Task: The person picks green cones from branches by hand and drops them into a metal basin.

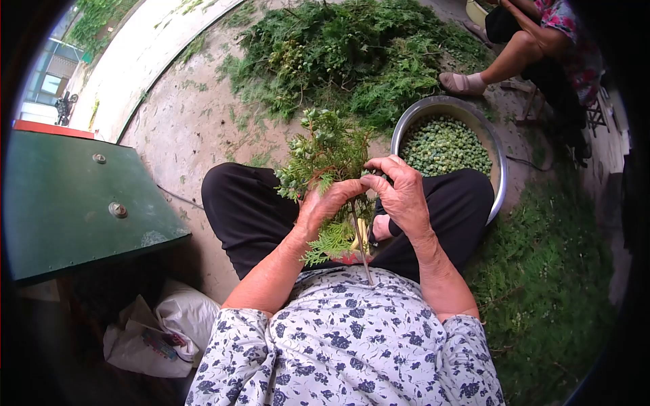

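Note:
A leafy evergreen branch (332,145) with pale green cones is held up over my lap, its bare stem pointing down toward my shirt. My left hand (325,205) is closed around the branch, with the thumb reaching to the right. Meeting it at the branch's right side, my right hand (399,193) has thumb and fingers pinched together; whatever is between the fingertips is too small to make out. Beyond my right knee stands a wide metal basin (500,145) holding a heap of round green cones (447,145).
A large pile of cut evergreen branches (338,54) lies ahead, with more greenery (542,271) at right. Another person's leg (504,64) is at upper right. To the left are a green metal-topped box (74,203) and white sacks (179,318).

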`<action>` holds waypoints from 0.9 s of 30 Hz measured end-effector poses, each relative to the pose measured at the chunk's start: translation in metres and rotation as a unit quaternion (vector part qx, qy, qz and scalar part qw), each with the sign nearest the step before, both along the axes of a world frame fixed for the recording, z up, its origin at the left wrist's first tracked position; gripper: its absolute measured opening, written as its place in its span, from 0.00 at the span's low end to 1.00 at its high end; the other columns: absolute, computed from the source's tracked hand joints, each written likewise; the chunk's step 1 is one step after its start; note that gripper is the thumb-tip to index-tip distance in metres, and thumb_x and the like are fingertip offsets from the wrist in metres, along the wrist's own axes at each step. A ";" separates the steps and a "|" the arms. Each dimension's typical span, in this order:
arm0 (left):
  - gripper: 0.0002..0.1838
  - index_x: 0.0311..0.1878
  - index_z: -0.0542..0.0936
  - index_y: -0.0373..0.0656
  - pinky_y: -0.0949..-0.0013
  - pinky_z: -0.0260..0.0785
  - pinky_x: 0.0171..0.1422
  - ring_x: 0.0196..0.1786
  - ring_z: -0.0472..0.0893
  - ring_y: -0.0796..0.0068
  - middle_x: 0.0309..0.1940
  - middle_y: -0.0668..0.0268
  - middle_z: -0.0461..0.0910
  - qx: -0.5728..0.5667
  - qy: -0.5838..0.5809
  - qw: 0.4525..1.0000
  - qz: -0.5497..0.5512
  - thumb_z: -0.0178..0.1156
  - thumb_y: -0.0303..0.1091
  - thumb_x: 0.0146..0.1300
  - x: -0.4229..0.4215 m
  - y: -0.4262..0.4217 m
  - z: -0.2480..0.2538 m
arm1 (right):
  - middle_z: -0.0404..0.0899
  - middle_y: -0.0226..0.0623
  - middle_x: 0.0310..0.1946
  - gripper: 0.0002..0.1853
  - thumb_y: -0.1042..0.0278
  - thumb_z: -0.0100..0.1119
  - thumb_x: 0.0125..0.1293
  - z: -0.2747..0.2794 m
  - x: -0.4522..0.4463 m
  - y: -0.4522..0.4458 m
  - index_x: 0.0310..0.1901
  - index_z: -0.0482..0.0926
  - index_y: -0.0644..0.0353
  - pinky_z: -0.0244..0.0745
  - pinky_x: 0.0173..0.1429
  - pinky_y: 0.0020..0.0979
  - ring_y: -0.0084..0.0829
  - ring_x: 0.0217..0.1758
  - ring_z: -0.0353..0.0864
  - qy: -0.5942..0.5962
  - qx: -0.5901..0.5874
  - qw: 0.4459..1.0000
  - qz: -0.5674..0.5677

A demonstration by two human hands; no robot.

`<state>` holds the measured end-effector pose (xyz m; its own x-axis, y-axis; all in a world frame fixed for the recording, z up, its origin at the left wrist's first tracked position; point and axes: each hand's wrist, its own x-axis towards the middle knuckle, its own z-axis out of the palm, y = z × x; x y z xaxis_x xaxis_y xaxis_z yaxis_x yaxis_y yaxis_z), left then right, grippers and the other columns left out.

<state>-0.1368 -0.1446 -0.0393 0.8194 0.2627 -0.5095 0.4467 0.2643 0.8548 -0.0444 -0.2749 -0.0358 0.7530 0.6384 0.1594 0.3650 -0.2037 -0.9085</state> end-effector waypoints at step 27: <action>0.12 0.45 0.72 0.42 0.72 0.74 0.30 0.29 0.76 0.73 0.34 0.64 0.72 -0.352 -0.201 0.898 0.172 0.59 0.30 0.57 -0.008 0.036 -0.004 | 0.70 0.43 0.53 0.18 0.77 0.49 0.53 -0.007 0.136 -0.116 0.47 0.77 0.59 0.63 0.62 0.36 0.41 0.58 0.68 -0.166 -0.224 0.892 -0.356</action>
<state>-0.1447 -0.1082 -0.0428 0.9063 0.2647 -0.3295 -0.0731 0.8660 0.4947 0.0916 -0.3912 -0.0426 0.9520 0.0723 0.2976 0.2313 -0.8065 -0.5440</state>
